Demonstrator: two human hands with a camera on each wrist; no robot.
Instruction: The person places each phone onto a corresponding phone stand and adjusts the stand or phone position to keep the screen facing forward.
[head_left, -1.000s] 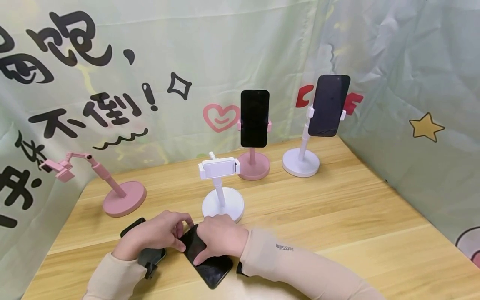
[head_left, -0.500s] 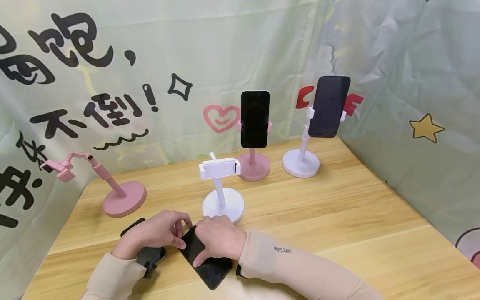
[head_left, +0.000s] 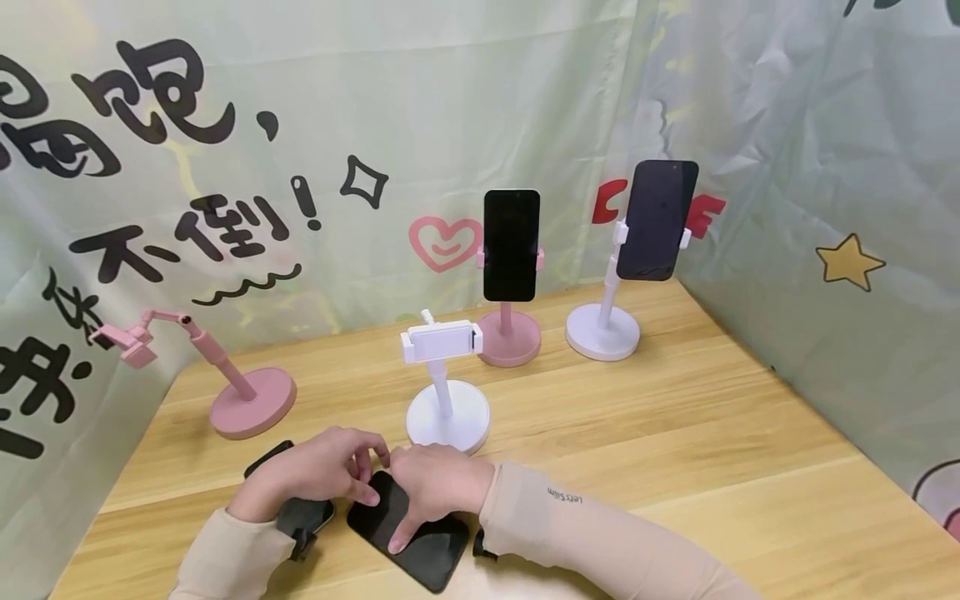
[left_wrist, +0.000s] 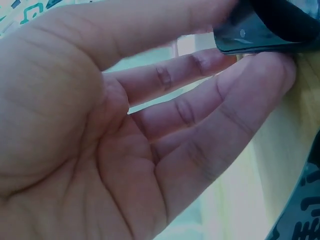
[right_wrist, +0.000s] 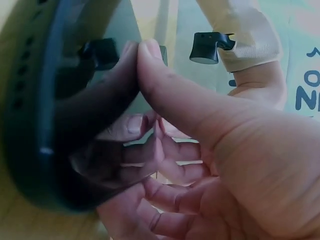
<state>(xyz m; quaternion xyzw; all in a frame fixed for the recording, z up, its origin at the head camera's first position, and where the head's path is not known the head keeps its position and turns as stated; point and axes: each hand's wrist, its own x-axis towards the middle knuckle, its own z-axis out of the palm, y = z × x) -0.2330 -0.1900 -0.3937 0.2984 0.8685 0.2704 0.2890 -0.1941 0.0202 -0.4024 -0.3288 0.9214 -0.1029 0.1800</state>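
Both hands are on a black smartphone (head_left: 431, 560) lying screen up, close over the table in front of the white phone stand (head_left: 447, 412). My left hand (head_left: 322, 467) pinches its far left corner; in the left wrist view the thumb lies over that phone corner (left_wrist: 234, 41) and the fingertips sit below it. Across the phone reaches my right hand (head_left: 438, 483), its thumb pressed on the glossy screen (right_wrist: 100, 125) and its fingers curled at the far edge. A second dark phone (head_left: 303, 515) lies partly hidden beneath the left wrist.
An unloaded pink stand (head_left: 253, 402) with a bent arm is at the back left. Behind the white stand, a pink stand (head_left: 509, 339) holds an upright phone (head_left: 512, 246). Another white stand (head_left: 602, 332) at the back right carries a phone (head_left: 657, 221). Printed curtains (head_left: 795, 150) border the table.
The phone has turned counterclockwise in the head view and now lies more crosswise, with both hands still gripping it. The head view has tilted slightly upward.
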